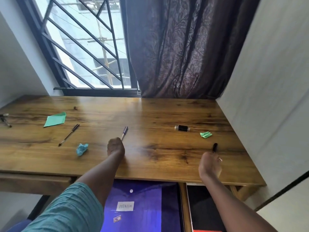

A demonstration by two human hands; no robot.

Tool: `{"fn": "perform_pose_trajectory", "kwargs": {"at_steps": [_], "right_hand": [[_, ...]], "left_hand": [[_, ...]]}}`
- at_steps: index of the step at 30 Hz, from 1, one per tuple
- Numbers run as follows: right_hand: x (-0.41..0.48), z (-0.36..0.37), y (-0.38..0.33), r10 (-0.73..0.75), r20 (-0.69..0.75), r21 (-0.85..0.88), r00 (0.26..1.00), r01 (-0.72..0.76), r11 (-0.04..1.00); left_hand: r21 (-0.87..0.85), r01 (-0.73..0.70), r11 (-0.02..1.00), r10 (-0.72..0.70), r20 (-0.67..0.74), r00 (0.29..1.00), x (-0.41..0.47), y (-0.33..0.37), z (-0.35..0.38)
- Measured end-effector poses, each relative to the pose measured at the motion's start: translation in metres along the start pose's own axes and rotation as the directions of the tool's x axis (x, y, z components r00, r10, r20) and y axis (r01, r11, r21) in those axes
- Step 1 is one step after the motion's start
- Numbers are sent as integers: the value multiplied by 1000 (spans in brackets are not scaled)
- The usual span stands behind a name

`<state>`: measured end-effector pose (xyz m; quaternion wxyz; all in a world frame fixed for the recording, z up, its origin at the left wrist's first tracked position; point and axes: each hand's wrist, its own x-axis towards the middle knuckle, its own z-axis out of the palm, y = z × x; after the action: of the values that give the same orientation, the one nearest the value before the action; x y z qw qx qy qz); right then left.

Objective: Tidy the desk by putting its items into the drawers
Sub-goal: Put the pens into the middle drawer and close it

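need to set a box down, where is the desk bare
Bare: the middle of the desk, between purple pen and black cylinder, and the back strip under the curtain. Crowded: the left, with green sheet, black pen and blue wad.

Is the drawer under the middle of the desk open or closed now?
Open. The drawer is pulled out past the desk edge, and a purple folder lies visible inside it.
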<state>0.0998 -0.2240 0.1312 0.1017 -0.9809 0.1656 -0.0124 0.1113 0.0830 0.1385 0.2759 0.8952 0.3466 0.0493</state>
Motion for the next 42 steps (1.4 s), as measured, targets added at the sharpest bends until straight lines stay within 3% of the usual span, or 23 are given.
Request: {"fn": "perform_pose_trajectory", "kwargs": {"at_steps": [3,8,15,21,29,34,38,42], "right_hand": [[-11,-7,0,46,40,-16,998,-45,999],[-52,-14,-5,109,39,98,993,-113,989],[-162,6,-27,127,116,336,985,-160,928],[-273,43,-33,-35,207,297,978,-29,955],[-375,75,-28,24,363,258,931,-126,958],[-404,79,-24,-27,378,162,926,-37,986],[-407,82,-24,-42,385,80,922,12,997],[-414,85,-24,-69,413,64,908,46,997]], "left_hand": [[49,55,997,-56,16,998,-10,-4,-12],[182,-56,982,33,124,992,-57,-22,-28],[37,-109,993,98,226,969,-156,-85,-45],[0,-73,997,68,384,921,-221,-146,-52],[79,-75,994,14,586,810,-288,-216,-39],[98,-43,994,-35,677,735,-306,-234,-27],[118,-109,987,0,675,738,-318,-238,-25],[57,-36,998,-11,661,750,-325,-246,-20]]}}
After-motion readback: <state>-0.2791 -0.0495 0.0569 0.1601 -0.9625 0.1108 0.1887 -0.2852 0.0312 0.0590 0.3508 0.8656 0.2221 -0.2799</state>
